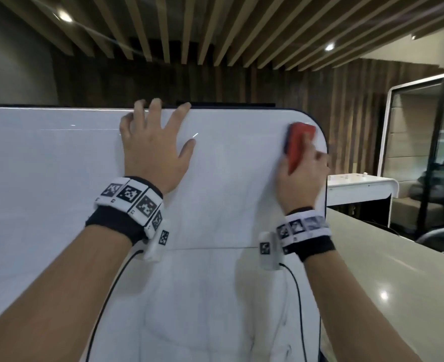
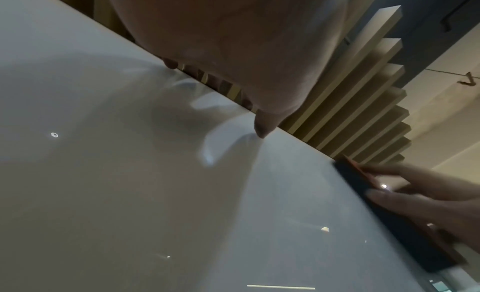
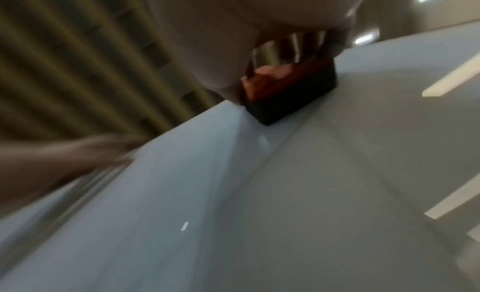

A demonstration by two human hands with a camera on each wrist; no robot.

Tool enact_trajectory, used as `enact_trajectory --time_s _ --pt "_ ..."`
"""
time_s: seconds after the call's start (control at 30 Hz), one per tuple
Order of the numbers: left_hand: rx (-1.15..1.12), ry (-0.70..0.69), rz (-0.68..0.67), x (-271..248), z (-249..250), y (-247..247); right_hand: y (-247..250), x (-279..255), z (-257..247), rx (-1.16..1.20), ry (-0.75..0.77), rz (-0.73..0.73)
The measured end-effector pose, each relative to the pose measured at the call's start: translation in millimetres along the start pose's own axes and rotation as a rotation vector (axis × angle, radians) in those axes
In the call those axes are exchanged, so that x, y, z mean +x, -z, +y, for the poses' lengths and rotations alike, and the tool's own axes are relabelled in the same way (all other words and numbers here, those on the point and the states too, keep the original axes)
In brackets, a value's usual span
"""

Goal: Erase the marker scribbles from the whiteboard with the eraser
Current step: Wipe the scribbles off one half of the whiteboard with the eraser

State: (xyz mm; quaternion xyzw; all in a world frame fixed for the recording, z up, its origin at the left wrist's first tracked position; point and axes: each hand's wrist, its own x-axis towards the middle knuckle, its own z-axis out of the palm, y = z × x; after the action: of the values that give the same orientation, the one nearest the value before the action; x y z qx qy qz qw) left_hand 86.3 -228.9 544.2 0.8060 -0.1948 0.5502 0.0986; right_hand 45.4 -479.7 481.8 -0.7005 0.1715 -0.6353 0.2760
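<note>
We press our left hand [image 1: 151, 150] flat on the whiteboard [image 1: 58, 178], fingers spread and straight, the fingertips [image 2: 262, 130] reaching over its top edge; it grips nothing, and we judge it is there to steady the board against the rubbing; our right hand [image 1: 300, 178] is curled round the red eraser [image 1: 298, 142], holding its dark felt face against the surface at the top right corner, just inside the rounded rim; we see no scribbles on the white surface in view, so the corner is probably the last patch; blur in the right wrist view suggests a quick stroke.
</note>
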Motion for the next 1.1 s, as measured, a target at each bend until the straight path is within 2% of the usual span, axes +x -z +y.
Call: enact_trajectory --time_s 0.07,0.1,0.13,0.17,0.2,0.3,0.33,0.37,0.4,0.47,0.5,0.53,0.6,0.73,0.8,0.83,0.87,0.9,1.0,1.1 --pt "0.011 0.0 0.004 -2 -1 -1 -8 -24 -24 -0.039 0.442 -0.104" --pt "0.021 -0.004 0.007 -2 -3 -1 -10 -32 -24 -0.066 0.611 -0.155" --pt "0.026 -0.009 0.008 -2 -4 -2 -9 -33 -16 -0.102 0.694 -0.177" --pt "0.027 -0.012 0.008 -1 -5 -2 -7 -30 -2 -0.127 0.676 -0.158" --pt "0.027 -0.014 0.005 -1 -6 -2 -2 -24 14 -0.119 0.547 -0.1" --pt "0.05 -0.006 0.0 -3 -7 -3 11 0 32 0.083 -0.14 0.051" --pt "0.064 -0.011 -0.001 -3 -6 -3 9 7 20 0.096 -0.248 0.037" --pt "0.07 -0.022 -0.008 -3 -5 -3 5 10 2 0.064 -0.21 0.005" --pt "0.068 -0.025 -0.014 -2 -4 -3 0 10 -21 0.033 -0.053 -0.028" --pt "0.056 -0.018 -0.015 -2 -6 -1 -10 -1 -57 -0.025 0.377 -0.099" --pt "0.058 -0.019 -0.015 -2 -7 0 -12 -3 -62 -0.045 0.516 -0.125" --pt "0.061 -0.026 -0.014 -3 -8 0 -13 -5 -57 -0.06 0.576 -0.142" --pt "0.057 -0.045 -0.006 -3 -10 -1 -9 -14 -15 -0.048 0.515 -0.132" --pt "0.043 -0.033 -0.008 -3 -11 -1 17 -72 97 -0.031 0.023 -0.041" --pt "0.031 -0.029 -0.013 -2 -11 0 18 -90 111 0.019 -0.202 -0.032" --pt "0.022 -0.032 -0.016 -2 -11 0 14 -87 103 0.056 -0.235 -0.02" --pt "0.012 -0.037 -0.021 -1 -11 0 10 -77 88 0.077 -0.194 -0.009" --pt "0.004 -0.041 -0.025 -2 -11 1 7 -63 67 0.082 -0.084 -0.011" --pt "0.0 -0.047 -0.021 -3 -14 1 1 -25 4 -0.002 0.329 -0.147" --pt "0.025 -0.05 -0.018 -5 -16 0 2 -17 -15 -0.064 0.656 -0.238"
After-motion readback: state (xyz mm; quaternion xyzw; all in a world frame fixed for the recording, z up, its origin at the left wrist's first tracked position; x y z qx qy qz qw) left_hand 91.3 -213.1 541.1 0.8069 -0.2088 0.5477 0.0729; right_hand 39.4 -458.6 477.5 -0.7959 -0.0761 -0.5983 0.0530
